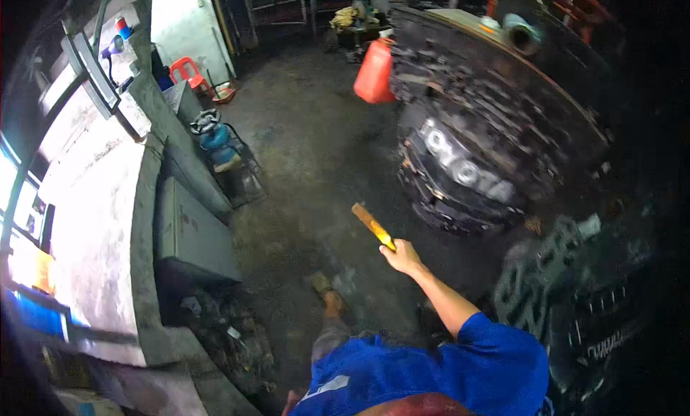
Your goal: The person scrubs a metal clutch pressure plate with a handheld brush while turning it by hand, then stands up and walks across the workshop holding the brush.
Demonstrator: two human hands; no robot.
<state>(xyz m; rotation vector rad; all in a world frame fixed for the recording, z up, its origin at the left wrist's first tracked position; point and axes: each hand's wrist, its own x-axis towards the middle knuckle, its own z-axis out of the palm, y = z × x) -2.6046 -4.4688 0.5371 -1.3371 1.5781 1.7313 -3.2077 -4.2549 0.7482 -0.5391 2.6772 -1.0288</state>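
My right hand point(403, 257), at the end of a stretched-out arm, is closed round a yellow-handled tool point(371, 224). The tool's far part is flat and brown; its exact kind is not clear. It points forward and left over the dark floor point(302, 157). At the lower edge, beside the blue shirt, a small part of my left hand point(292, 400) shows; its fingers cannot be made out. One shoe point(327, 294) is on the floor ahead of my body.
Dark stacked metal parts point(460, 78) with round openings rise at the right, with a red container point(375, 71) beside them. A grey cabinet point(198, 233) and a blue gas cylinder point(215, 139) stand along the left wall. A red chair point(188, 72) is farther back.
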